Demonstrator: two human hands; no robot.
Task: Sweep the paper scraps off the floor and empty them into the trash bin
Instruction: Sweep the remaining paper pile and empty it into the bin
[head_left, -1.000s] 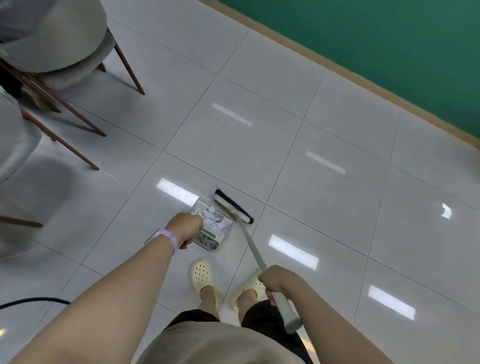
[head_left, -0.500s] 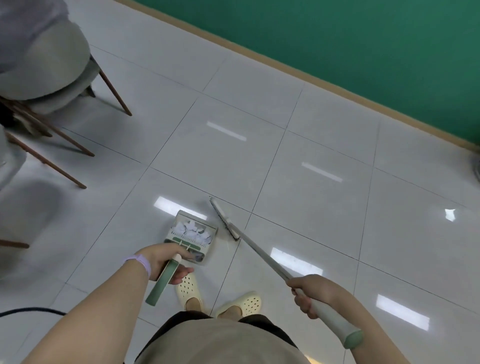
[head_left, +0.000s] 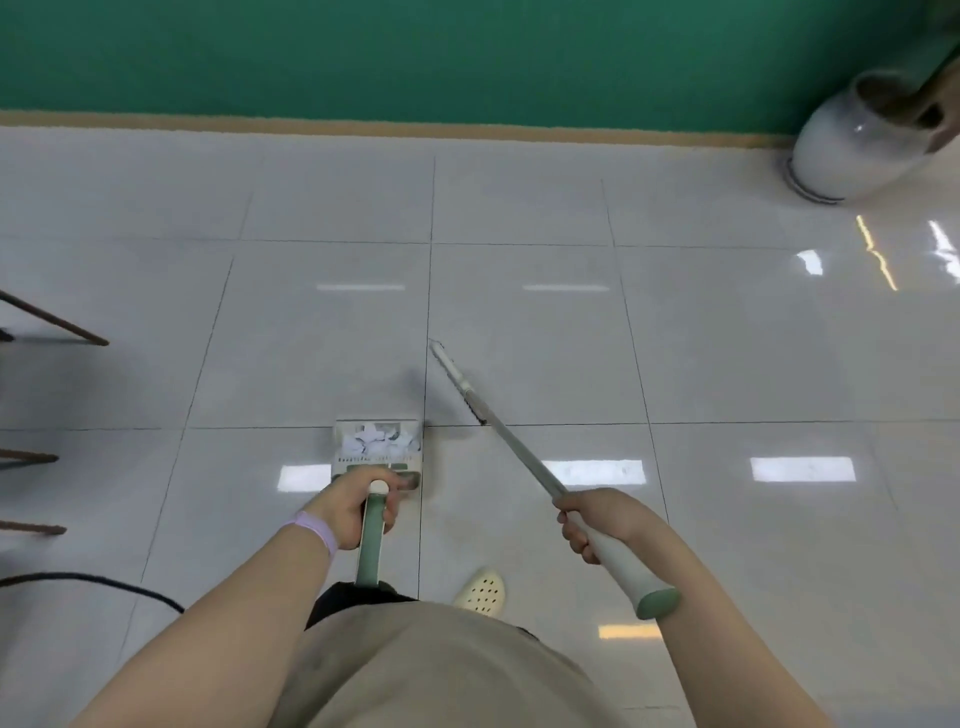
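Observation:
My left hand (head_left: 349, 508) grips the green handle of a white dustpan (head_left: 343, 451), held low in front of me. White paper scraps (head_left: 378, 437) lie heaped inside the pan. My right hand (head_left: 597, 522) holds the long grey broom (head_left: 519, 451) by its pale grip; the shaft runs up and left to the narrow brush head, which hangs just above the tiles, right of the pan. A white rounded bin-like container (head_left: 852, 150) stands against the green wall at the far right, blurred.
Glossy pale floor tiles (head_left: 519, 322) stretch to a tan skirting under the green wall. Brown chair legs (head_left: 57, 328) stick in from the left edge. A black cable (head_left: 104, 582) curves across the floor at lower left. My shoe (head_left: 480, 590) shows below the broom.
The view has turned right, so the wall now lies straight ahead and the white container has come into sight. Pan and broom are carried along; the chairs have slid off to the left.

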